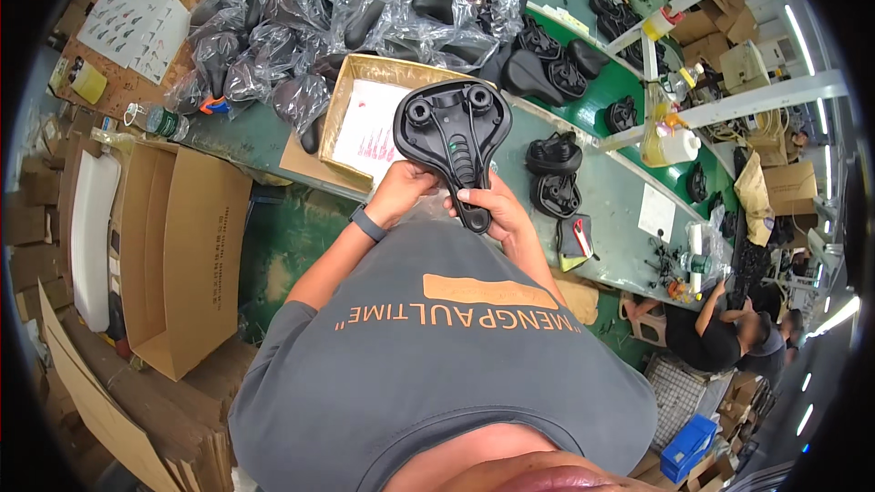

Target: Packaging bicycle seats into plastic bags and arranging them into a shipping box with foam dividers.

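A black bicycle saddle (453, 141) is held in front of my chest, its ribbed underside with two round springs facing me and its narrow nose toward my body. My right hand (499, 207) is closed around the nose, thumb on top. Against the saddle's left edge, my left hand (403, 189) has its fingers curled, their tips hidden behind the saddle. A bit of clear plastic (436, 210) shows between my hands, and I cannot make out what the left fingers pinch. Just beyond sits an open cardboard box (342, 118) with printed sheets inside.
Many plastic-wrapped saddles (365, 14) are heaped at the back of the bench. Unwrapped saddles (554, 173) lie to the right, near a green conveyor belt (592, 114). A large carton (205, 246) stands at left. Metal rails (729, 105) cross at right; people (711, 333) sit beyond.
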`<state>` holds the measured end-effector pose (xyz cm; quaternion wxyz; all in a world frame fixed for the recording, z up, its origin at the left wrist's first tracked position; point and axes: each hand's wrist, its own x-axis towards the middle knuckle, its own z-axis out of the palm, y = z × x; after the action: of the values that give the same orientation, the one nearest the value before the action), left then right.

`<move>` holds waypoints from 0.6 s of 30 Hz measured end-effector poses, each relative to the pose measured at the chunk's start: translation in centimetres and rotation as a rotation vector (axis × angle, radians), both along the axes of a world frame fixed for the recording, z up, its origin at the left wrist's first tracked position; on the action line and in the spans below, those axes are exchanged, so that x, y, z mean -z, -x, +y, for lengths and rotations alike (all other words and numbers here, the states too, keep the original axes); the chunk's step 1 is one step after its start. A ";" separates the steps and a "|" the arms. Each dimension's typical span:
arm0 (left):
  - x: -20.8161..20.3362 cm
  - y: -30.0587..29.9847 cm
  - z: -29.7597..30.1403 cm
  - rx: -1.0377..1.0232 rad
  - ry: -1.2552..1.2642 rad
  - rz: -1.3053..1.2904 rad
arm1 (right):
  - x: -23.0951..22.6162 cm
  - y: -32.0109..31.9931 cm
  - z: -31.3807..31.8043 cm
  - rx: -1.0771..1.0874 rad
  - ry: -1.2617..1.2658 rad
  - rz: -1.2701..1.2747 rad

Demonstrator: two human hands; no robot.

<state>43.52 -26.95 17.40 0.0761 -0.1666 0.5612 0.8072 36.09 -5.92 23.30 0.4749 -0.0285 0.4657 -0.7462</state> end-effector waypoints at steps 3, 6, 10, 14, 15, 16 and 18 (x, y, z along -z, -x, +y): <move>0.4 0.3 -0.3 -0.032 0.079 0.077 | -0.4 -0.4 -0.8 0.033 0.008 -0.056; 0.2 0.5 -0.6 -0.028 0.175 0.122 | 0.0 0.4 -1.4 0.027 -0.011 -0.029; -0.6 0.4 -0.8 0.032 0.319 0.109 | -0.3 0.5 -1.6 0.051 -0.070 0.094; -1.4 0.6 -1.5 0.255 0.061 0.129 | -0.1 1.4 -1.0 0.085 -0.094 0.103; -1.8 0.4 -1.5 0.229 -0.035 0.036 | -0.4 1.4 -0.7 0.112 -0.094 0.053; -2.0 0.4 -1.7 0.202 -0.130 -0.059 | -0.2 1.5 -0.4 0.114 -0.093 0.058; -1.1 0.6 -2.4 0.189 -0.187 -0.048 | 0.7 1.6 0.1 0.186 0.061 -0.109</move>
<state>42.87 -29.33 18.53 0.1801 -0.1245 0.4949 0.8409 34.50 -5.77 22.64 0.4272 0.0409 0.4172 -0.8011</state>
